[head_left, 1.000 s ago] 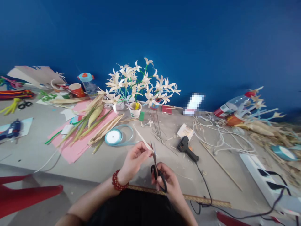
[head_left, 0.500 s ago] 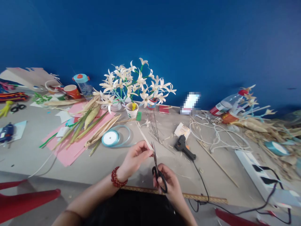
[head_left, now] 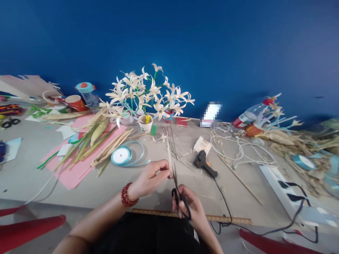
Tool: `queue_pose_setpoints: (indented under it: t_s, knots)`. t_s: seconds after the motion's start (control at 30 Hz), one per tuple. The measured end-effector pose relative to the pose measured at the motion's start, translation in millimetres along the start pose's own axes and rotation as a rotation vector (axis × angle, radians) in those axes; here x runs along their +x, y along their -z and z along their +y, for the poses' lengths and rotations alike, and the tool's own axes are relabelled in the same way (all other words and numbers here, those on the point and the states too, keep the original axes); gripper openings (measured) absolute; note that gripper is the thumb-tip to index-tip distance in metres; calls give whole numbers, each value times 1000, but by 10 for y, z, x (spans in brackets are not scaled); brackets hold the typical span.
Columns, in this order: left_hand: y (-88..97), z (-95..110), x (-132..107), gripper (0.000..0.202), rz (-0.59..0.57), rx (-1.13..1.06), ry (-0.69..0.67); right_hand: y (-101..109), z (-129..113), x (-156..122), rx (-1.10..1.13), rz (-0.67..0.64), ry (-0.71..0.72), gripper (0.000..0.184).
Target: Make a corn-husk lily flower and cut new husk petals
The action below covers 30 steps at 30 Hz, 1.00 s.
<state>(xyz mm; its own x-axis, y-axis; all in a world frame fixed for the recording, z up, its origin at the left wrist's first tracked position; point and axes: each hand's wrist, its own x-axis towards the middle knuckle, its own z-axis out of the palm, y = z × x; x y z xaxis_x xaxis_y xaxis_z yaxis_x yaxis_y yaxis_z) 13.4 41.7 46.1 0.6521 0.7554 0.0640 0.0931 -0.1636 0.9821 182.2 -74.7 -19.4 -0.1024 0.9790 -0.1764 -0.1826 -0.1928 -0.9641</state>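
Observation:
Between the thumb and fingers of my left hand is a thin, pale strip, which looks like dried corn husk and points away from me. My right hand grips black-handled scissors, thumb and fingers in the loops. The blades point up and away, close beside the strip's near end; whether they touch it I cannot tell. Beyond my hands, white husk flowers on green and pale blue stems stand in cups. A roll of light blue ribbon lies left of my left hand.
A black glue gun lies to the right, its cord running over the front edge. Farther right are a power strip, a white cable and a plastic bottle. Husks and stalks cover pink paper at left.
The strip has swung from leaning left to pointing nearly straight away from me. My hands stay close together, the scissors still beside the strip. The whole view has shifted slightly.

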Motion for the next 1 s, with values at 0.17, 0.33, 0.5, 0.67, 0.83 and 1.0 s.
queue_pose_setpoints:
  t_s: [0.17, 0.33, 0.5, 0.67, 0.83, 1.0]
  knots:
    - [9, -26, -26, 17, -14, 112, -32, -32, -68, 24, -62, -8, 5, 55]
    - [20, -62, -49, 16, 11, 186, -39, -49, -80, 47, -146, 35, 4, 54]
    - [38, -73, -71, 15, 1, 195, -36, -86, -70, 30, -62, 25, -53, 54]
    - [53, -57, -87, 15, 9, 190, -49, -115, -77, 15, -42, 34, -85, 54]
    - [59, -33, -102, 17, -2, 132, -40, -131, -90, 9, -55, 27, -85, 54]
    - [57, -19, -103, 17, -4, 61, -9, -142, -86, 0, -65, 29, -72, 53]
